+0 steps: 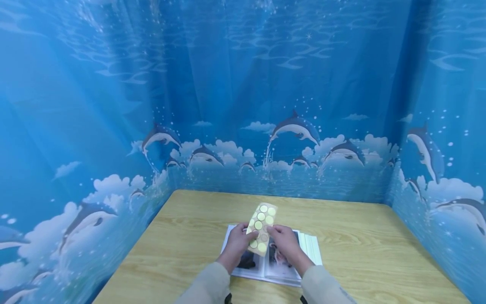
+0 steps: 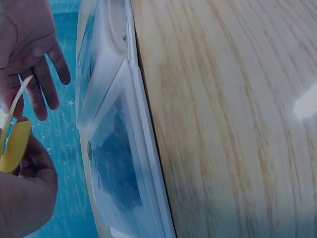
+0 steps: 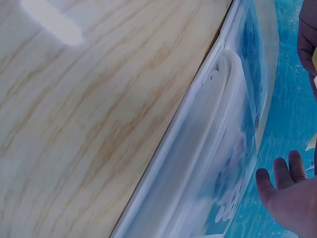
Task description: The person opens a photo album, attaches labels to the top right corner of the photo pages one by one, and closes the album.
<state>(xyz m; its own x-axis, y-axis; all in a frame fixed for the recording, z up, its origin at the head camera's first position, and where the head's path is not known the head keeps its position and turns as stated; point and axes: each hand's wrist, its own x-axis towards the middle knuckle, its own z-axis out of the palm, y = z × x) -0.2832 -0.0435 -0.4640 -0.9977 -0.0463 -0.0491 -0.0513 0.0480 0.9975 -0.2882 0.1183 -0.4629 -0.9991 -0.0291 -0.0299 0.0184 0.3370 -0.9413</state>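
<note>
A pale yellow sheet of round stickers (image 1: 262, 219) is held up, tilted, above an open photo album (image 1: 262, 273). My left hand (image 1: 236, 244) grips its lower left side, thumb across the front. My right hand (image 1: 285, 241) pinches its right edge with thumb and forefinger; the other fingers are spread straight in the right wrist view. One circle near the right thumb looks duller than the others. In the left wrist view the sheet (image 2: 16, 146) appears bent, with a pale strip curving up beside the right hand (image 2: 32, 59).
The album's clear sleeves (image 3: 218, 163) hold pictures, and its loose pages fan out on the right. It lies on a wood-grain table (image 1: 182, 236). Blue curtains (image 1: 235, 93) printed with dolphins surround the table at the back and both sides.
</note>
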